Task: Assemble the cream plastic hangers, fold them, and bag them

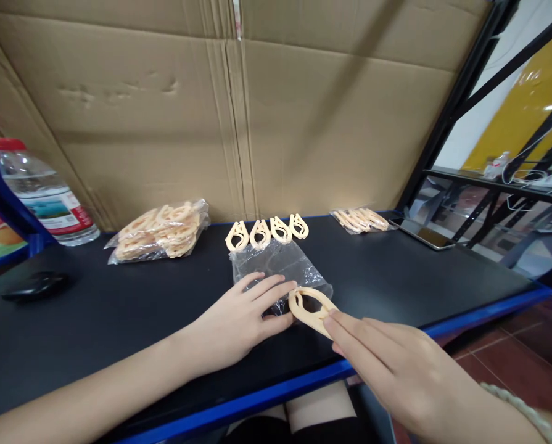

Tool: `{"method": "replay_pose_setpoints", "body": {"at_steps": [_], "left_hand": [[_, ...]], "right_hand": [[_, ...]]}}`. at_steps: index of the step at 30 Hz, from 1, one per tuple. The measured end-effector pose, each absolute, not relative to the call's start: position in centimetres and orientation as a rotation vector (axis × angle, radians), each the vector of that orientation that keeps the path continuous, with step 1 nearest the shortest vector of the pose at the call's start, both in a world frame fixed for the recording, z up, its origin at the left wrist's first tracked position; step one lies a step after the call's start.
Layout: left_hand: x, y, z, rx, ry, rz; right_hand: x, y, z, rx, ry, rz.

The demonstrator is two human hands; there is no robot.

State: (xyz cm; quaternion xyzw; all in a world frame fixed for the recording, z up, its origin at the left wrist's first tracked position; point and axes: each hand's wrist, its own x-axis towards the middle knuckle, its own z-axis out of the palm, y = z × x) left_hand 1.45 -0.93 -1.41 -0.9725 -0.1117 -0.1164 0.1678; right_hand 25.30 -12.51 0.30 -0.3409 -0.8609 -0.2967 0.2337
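A cream folding hanger [313,306], folded into a teardrop loop, is pinched between the thumb and fingers of my right hand [391,364]. Its rounded end points left, at the mouth of a clear plastic bag [298,262] lying flat on the table. My left hand [238,314] holds the near edge of this bag, fingers over the film and thumb lower down. The hanger's tip is close to my left index finger and thumb; whether it touches them is unclear. Behind the bag, several matching hangers [259,234] form a row, the nearest ones at the bag's far edge.
A filled bag of hangers [160,231] lies at the back left, a smaller one [361,219] at the back right beside a phone [421,233]. A water bottle [49,197] and black mouse [36,286] are on the left. Cardboard [303,111] walls off the black table's [164,302] back.
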Motion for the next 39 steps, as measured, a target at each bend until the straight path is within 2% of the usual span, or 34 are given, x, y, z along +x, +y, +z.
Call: {"method": "replay_pose_setpoints", "body": {"at_steps": [6, 12, 22, 28, 30, 34, 39], "left_hand": [[1.4, -1.1, -1.6, -2.764, -0.283, -0.359], [1.5, -1.1, -2.1, -2.807, -0.267, -0.373], [1.5, -0.9, -2.6, -2.790, -0.287, -0.400], [1.6, -1.0, -2.1, -2.820, -0.262, -0.381], [1.5, -1.0, -2.0, -2.827, -0.284, -0.388], [1.4, -1.0, -1.7, -2.826, -0.309, -0.415], [1.4, -1.0, -1.8, -2.783, -0.346, -0.491]], "right_hand": [[23.0, -12.4, 1.6, -0.958, -2.483, -1.000], [20.5, -10.7, 2.0, -0.955, -2.432, -0.938], [19.9, -9.6, -1.2, -0.897, -2.410, -0.890], [20.9, -9.1, -0.2, -0.905, -2.325, -0.924], [21.3, -8.6, 1.0, -0.971, -2.394, -0.789], [22.0, -7.7, 3.5, -1.128, -2.562, -0.307], [21.7, -7.9, 4.3, -1.185, -2.531, -0.221]]}}
